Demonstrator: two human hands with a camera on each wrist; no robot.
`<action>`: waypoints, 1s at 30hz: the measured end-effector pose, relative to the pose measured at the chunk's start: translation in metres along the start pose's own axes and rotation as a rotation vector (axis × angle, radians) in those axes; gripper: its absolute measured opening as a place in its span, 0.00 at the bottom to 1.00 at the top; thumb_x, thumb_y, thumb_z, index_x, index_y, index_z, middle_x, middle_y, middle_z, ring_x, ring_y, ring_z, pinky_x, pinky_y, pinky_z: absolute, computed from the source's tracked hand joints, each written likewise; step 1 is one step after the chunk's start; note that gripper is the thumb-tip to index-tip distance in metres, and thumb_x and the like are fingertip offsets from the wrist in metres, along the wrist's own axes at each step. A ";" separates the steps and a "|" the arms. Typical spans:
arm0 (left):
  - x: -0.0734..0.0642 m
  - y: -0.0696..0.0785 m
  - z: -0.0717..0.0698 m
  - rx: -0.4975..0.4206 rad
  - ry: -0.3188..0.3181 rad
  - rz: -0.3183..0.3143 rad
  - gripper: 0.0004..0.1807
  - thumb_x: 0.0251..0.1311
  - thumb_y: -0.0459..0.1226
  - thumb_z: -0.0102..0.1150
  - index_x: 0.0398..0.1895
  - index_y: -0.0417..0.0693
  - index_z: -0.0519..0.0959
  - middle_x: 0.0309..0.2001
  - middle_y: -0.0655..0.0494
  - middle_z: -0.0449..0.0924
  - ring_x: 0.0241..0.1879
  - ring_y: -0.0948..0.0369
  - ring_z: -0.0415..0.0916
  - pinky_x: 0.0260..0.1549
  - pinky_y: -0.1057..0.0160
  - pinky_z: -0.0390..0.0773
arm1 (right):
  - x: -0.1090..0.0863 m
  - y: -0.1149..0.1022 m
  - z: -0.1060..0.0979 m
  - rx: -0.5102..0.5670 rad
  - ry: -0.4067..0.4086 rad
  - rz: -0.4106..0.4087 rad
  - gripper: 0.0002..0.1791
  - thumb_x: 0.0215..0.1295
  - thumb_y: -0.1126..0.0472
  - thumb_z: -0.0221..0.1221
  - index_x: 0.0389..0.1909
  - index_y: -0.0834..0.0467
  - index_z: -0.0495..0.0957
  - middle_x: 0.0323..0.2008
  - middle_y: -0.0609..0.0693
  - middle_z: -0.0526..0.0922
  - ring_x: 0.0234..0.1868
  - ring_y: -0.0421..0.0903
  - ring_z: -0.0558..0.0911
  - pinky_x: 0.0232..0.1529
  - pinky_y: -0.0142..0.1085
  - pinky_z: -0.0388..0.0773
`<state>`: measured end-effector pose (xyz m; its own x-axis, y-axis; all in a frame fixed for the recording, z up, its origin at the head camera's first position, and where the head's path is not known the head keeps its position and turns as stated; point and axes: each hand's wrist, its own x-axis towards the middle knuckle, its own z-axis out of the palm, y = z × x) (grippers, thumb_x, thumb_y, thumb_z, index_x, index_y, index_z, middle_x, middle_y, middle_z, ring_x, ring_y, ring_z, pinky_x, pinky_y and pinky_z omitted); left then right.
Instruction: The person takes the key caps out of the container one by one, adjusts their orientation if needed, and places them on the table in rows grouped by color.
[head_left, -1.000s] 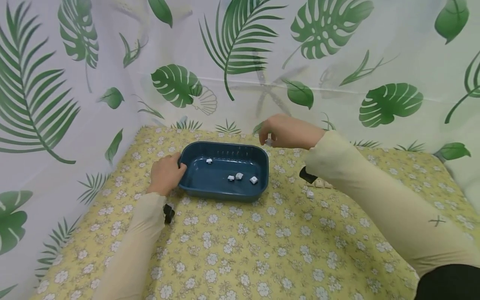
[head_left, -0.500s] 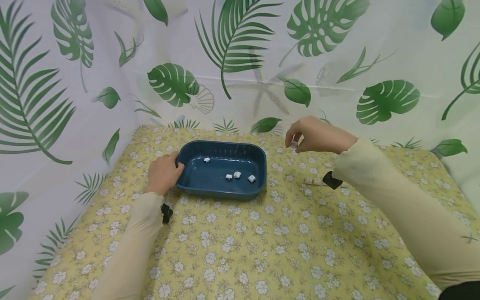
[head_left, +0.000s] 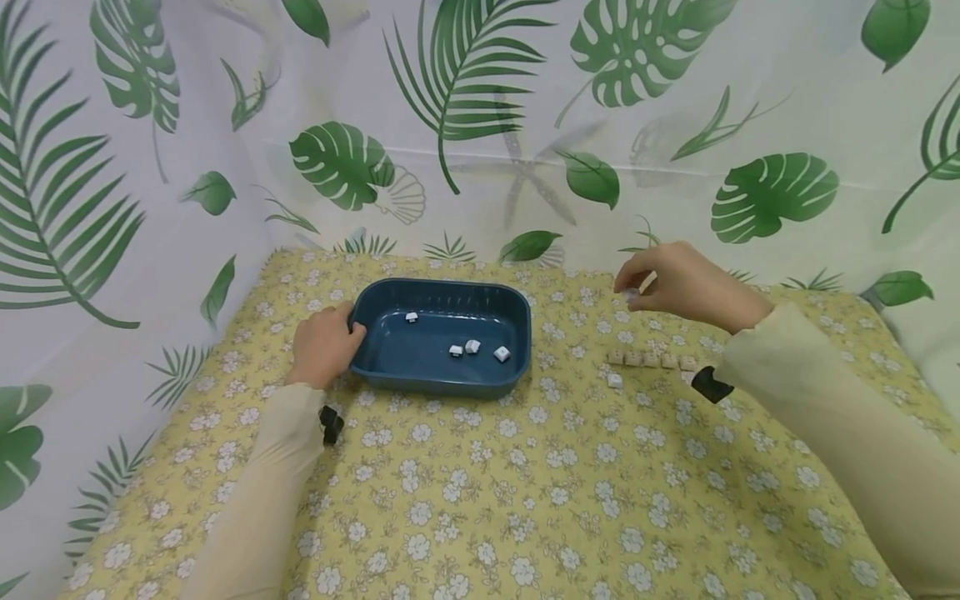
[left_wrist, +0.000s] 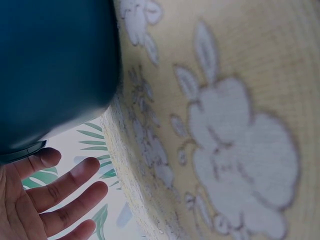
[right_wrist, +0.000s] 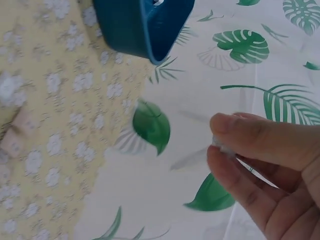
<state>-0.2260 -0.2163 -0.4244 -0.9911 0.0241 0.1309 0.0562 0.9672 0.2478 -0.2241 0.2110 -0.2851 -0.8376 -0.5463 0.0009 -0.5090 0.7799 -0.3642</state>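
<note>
My left hand holds the left end of a dark blue rectangular tray, thumb over the rim; in the left wrist view the other fingers spread loosely below it. Several small white keycaps lie scattered inside the tray. Raised above the far right of the table, my right hand pinches another small white keycap between thumb and fingertips. In the right wrist view this keycap is mostly covered by the fingers.
To the tray's right, several beige keycaps stand in a straight row. A single white keycap sits just in front of the row's left end. A yellow floral cloth covers the table, and a leaf-printed curtain rises behind it.
My right hand has moved right, away from the tray's far right corner, still pinching the white keycap, and uncovered the beige row. My left hand stays on the tray.
</note>
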 end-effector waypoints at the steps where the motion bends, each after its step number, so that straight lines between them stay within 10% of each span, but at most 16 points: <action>1: 0.000 0.000 0.000 0.001 0.000 0.000 0.24 0.65 0.41 0.41 0.60 0.39 0.71 0.42 0.36 0.80 0.29 0.48 0.77 0.28 0.51 0.74 | -0.004 0.003 0.001 0.016 0.006 0.018 0.09 0.54 0.70 0.64 0.37 0.60 0.82 0.38 0.56 0.84 0.38 0.51 0.84 0.39 0.41 0.82; 30: -0.003 0.002 -0.002 -0.017 -0.008 -0.004 0.24 0.65 0.41 0.41 0.60 0.38 0.71 0.41 0.35 0.80 0.32 0.45 0.77 0.35 0.46 0.75 | -0.059 0.064 0.072 0.183 0.079 0.244 0.10 0.55 0.69 0.63 0.40 0.64 0.82 0.43 0.63 0.81 0.41 0.56 0.82 0.42 0.46 0.81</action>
<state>-0.2227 -0.2151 -0.4226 -0.9922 0.0225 0.1225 0.0545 0.9629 0.2643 -0.1928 0.2709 -0.3754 -0.9470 -0.3190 -0.0375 -0.2532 0.8132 -0.5241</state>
